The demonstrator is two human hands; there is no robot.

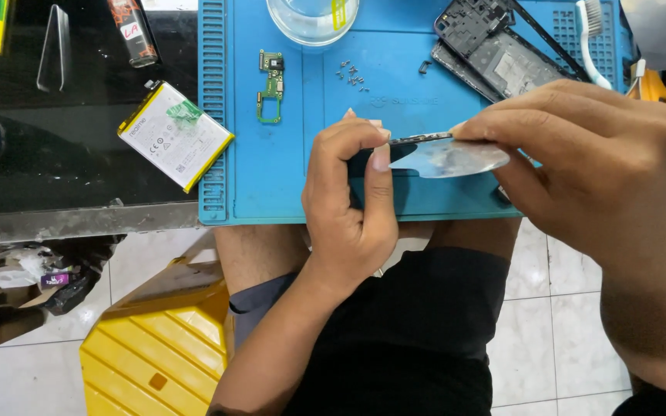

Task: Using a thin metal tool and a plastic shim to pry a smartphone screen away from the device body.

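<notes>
Both hands (456, 166) pinching thin strip (419, 139), clear film (450, 158), mat's (294, 177) near edge

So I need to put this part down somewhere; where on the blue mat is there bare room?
The blue mat is bare below the green circuit board, left of the left hand, and between that board and the loose screws. The top right is crowded by the phone frame, glass bowl and brush.
</notes>
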